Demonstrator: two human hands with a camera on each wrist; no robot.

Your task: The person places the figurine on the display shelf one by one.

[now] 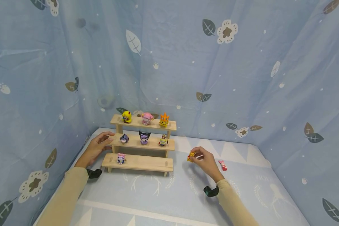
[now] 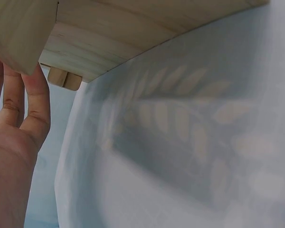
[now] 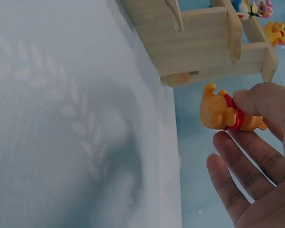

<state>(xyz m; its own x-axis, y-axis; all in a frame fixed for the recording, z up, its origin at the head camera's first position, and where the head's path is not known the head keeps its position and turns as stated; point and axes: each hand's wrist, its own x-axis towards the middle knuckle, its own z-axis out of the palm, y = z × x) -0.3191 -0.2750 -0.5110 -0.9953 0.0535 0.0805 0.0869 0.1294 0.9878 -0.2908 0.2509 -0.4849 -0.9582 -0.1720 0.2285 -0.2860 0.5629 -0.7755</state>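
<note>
Right hand (image 1: 207, 161) pinches yellow bear figure (image 1: 191, 156) in a fingertip grip, just above blue cloth surface (image 1: 169, 194), right of wooden step shelf (image 1: 141, 142). Pink figure (image 1: 223, 165) lies just beside that hand. Left hand (image 1: 97, 147), fingers straight, touches shelf's left end. Seven small figures sit on the steps.

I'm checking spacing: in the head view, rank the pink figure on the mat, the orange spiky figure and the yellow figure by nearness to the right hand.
1. Pink figure, on the mat right beside the right hand.
2. Orange spiky figure, top shelf, right end.
3. Yellow figure, top shelf, left end.
</note>
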